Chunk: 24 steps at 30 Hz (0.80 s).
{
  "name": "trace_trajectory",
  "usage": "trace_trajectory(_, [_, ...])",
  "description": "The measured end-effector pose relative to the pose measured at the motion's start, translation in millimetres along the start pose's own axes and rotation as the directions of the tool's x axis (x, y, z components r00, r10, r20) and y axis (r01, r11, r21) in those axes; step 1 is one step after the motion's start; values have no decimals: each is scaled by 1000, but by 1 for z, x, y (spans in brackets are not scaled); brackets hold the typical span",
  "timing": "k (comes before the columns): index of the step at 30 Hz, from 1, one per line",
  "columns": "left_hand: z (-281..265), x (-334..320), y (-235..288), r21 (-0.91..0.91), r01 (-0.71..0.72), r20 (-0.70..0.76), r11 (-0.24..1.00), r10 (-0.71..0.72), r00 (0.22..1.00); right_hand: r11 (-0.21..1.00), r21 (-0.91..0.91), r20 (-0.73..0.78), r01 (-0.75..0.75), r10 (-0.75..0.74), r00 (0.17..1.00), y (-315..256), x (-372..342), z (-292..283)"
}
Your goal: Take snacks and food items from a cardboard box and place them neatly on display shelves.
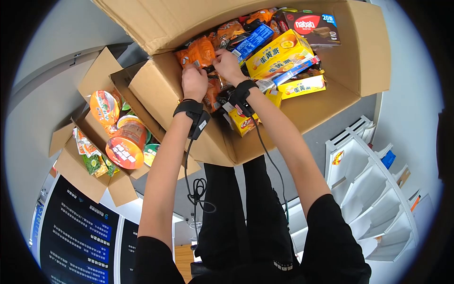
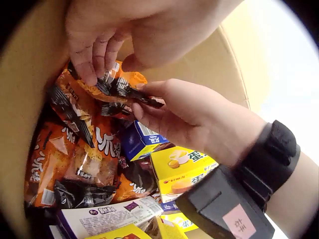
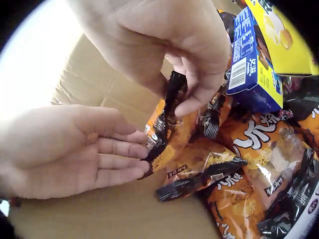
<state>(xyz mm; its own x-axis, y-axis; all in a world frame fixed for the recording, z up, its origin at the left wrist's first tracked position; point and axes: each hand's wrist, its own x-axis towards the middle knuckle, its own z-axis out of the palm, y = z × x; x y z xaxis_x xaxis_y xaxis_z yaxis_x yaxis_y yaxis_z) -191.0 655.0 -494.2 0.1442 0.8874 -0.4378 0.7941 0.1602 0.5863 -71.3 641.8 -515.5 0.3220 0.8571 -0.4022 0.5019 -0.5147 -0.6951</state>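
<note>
An orange snack bag [image 1: 198, 49] with black crimped ends lies at the left side of the large cardboard box, both hands at it. My right hand [image 3: 164, 40] pinches one black end between thumb and fingers. At the opposite end, my left hand [image 3: 75, 152] holds the bag's edge between its thumb and extended fingers. More orange-and-black bags [image 2: 94, 159] lie just below the hands. A blue box [image 3: 254, 64] and yellow pie boxes [image 1: 279, 54] sit beside them.
The large cardboard box [image 1: 326, 109] has raised flaps. A dark wafer box [image 1: 312, 28] stands at its far right. Smaller cartons to the left hold instant noodle tubs [image 1: 127, 142] and snack packets [image 1: 97, 163]. White shelving [image 1: 373, 189] stands at right; a cable [image 1: 198, 189] hangs from the left wrist.
</note>
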Motion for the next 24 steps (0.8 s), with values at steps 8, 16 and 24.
trace_trajectory(8, [-15,6,25,-110,132,59,985,-126,990,964,1,99,266,-265,959,-29,-38,-52])
trace_trajectory(16, [-37,-14,66,-385,557,566,736,-289,772,792,-356,152,496,-475,867,-72,-83,-102])
trace_trajectory(24, [-80,-56,104,-713,507,644,484,167,747,935,-78,-130,345,-353,927,-79,-119,-164])
